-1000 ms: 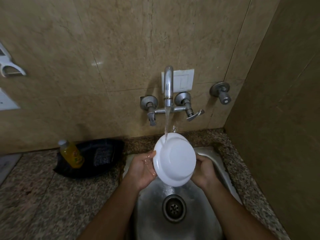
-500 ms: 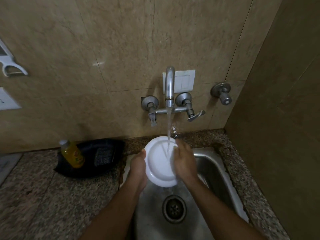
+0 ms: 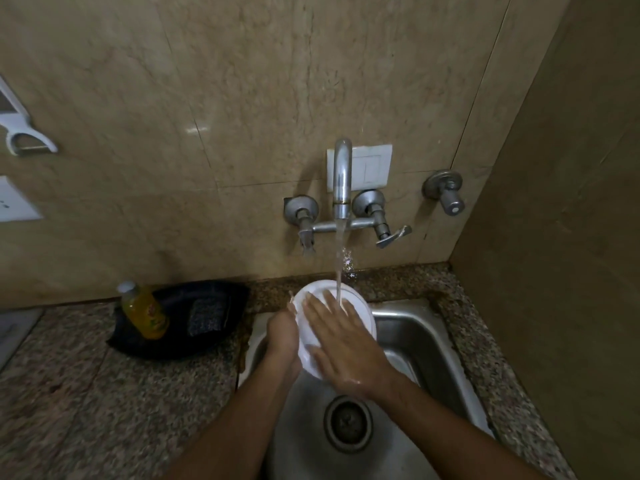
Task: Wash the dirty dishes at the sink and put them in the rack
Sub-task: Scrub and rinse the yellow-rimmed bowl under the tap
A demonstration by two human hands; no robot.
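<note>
Head view: a white plate (image 3: 356, 306) is being held tilted over the steel sink (image 3: 415, 341) at the lower middle of the frame, just below the wall tap (image 3: 342, 178). A stream of water (image 3: 338, 258) is falling from the spout and striking the plate's upper face, beside the fingers. The left hand (image 3: 282, 336) is gripping the plate's left rim, fingers curled round the edge with the tips showing at the top. The right hand (image 3: 341, 344) is lying flat on the plate's face, fingers straight and spread, pressing on it and wet across the back. Below the hands, the drain (image 3: 348, 424) is sitting in the sink floor. At the left middle of the frame, a yellow bottle (image 3: 143, 311) is standing on the speckled counter (image 3: 86, 393), in front of a dark bag (image 3: 204, 317) that is leaning against the wall.
</note>
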